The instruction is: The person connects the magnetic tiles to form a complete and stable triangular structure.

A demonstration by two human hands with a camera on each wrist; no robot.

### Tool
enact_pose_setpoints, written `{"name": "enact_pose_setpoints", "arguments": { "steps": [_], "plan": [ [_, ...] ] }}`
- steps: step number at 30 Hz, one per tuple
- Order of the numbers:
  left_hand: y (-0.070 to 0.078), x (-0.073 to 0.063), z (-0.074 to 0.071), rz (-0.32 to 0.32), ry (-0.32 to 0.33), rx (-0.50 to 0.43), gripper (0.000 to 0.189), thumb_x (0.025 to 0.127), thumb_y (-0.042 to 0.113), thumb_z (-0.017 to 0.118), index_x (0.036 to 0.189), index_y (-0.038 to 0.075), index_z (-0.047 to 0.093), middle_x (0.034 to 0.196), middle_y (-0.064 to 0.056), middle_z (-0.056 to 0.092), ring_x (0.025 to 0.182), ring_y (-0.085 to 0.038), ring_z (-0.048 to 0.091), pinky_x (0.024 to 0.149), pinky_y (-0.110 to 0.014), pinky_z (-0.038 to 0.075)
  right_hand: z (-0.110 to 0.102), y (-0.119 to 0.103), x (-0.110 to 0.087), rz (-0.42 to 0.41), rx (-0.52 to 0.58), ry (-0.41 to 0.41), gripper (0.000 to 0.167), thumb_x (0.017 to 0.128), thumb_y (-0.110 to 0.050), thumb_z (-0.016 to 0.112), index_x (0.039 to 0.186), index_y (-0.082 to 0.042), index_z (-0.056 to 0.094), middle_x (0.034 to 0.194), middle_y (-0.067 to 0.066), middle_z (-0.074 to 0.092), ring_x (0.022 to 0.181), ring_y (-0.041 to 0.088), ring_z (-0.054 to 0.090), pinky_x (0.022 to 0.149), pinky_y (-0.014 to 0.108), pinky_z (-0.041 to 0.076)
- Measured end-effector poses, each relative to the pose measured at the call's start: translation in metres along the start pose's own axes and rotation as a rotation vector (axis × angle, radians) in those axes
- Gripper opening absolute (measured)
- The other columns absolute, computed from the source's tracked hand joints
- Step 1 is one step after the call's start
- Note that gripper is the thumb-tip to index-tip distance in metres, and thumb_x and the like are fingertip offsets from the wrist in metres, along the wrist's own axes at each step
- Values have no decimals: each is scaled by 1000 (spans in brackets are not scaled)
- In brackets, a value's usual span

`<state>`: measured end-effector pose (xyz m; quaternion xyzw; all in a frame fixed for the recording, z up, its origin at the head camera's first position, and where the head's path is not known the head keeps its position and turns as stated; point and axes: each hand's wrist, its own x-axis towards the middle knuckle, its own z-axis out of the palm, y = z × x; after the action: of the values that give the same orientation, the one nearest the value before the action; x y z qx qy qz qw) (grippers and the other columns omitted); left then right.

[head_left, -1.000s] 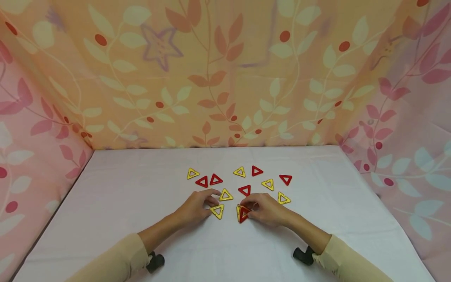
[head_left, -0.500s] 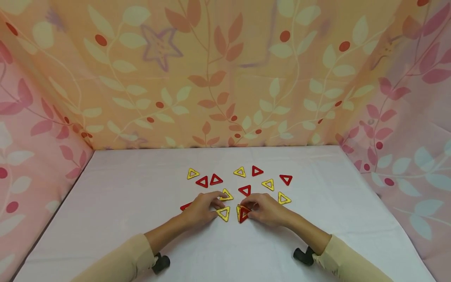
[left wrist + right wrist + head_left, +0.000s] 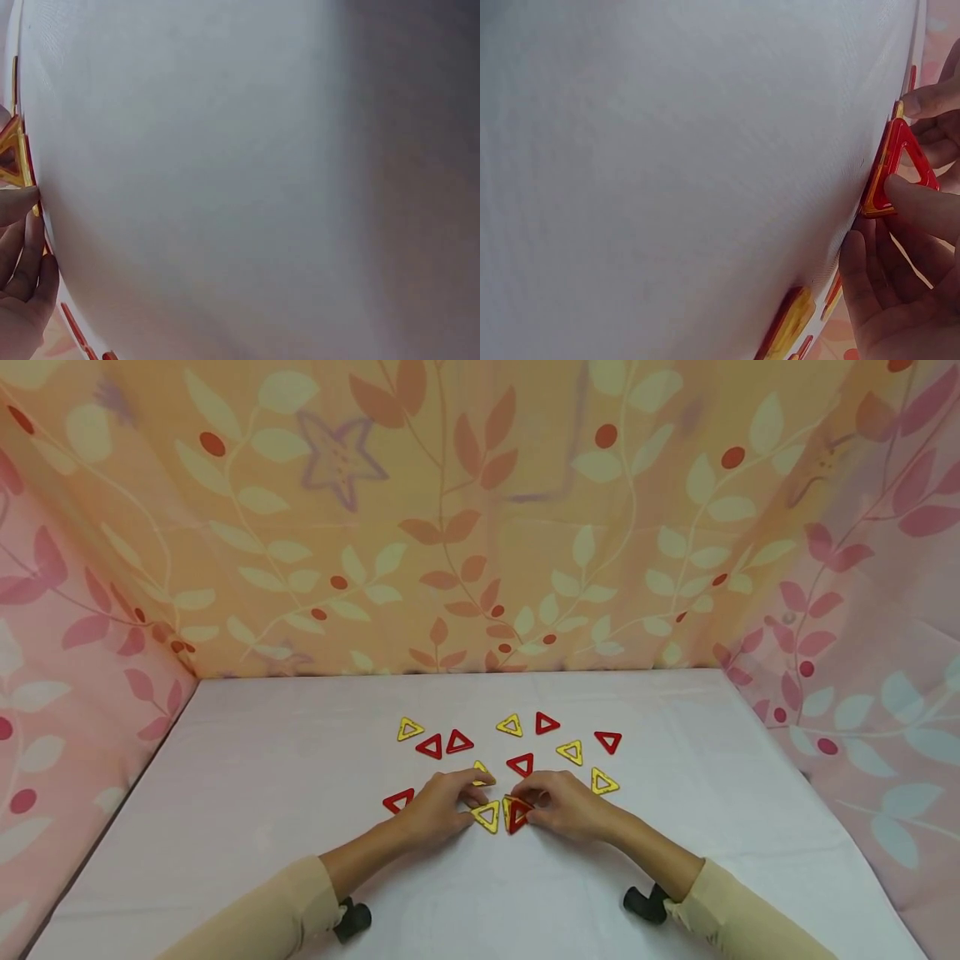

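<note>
My left hand (image 3: 438,810) pinches a yellow triangular magnetic tile (image 3: 496,817) at its left corner, its index finger reaching over another yellow tile (image 3: 478,766). Just to the right, my right hand (image 3: 572,807) holds a red triangular magnetic tile (image 3: 512,817) with a yellow tile (image 3: 506,810) behind it. The right wrist view shows these tiles tilted up from the cloth, the thumb (image 3: 922,206) pressing the red tile's face. A narrow gap separates the two hands' tiles in the head view. The fingers lie at the far left of the left wrist view.
Several red and yellow triangular tiles lie flat beyond the hands, among them a red one (image 3: 531,765) and a yellow one (image 3: 594,781). Another red tile (image 3: 399,795) sits left of the left hand. White cloth (image 3: 225,777) covers the table; floral curtains (image 3: 480,527) hang behind and beside it.
My left hand has slid to the right with the yellow tile, closer to the right hand's tiles. This uncovers the red tile at left. The right hand stays in place.
</note>
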<state>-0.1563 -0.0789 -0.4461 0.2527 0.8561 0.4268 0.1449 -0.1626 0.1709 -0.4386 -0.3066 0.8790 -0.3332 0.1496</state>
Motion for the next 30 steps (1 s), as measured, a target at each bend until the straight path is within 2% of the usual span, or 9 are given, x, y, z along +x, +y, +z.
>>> {"name": "enact_pose_setpoints", "arguments": {
  "steps": [12,23,30],
  "plan": [
    [2,2,4,-7,11,24,47,84,-3,74,128,7,61,97,2,69,90,-12,64,83,-24,55,0,0,1,-19,-4,5,30,89,-5,73,118,-10,69,105,-9,68,96,10,60,89,33,53],
    [3,2,4,3,-2,51,51,87,-2,72,134,9,57,92,5,68,87,-8,62,85,-24,54,1,-2,1,-3,-25,-4,30,89,-5,72,119,-9,69,108,-7,68,97,10,61,89,33,53],
    [8,3,4,-6,-58,85,59,86,3,75,140,11,52,105,5,70,97,-8,64,87,-23,53,1,-2,1,-10,-21,3,30,89,-4,73,118,-8,69,110,-5,69,99,11,62,91,33,53]
  ]
}}
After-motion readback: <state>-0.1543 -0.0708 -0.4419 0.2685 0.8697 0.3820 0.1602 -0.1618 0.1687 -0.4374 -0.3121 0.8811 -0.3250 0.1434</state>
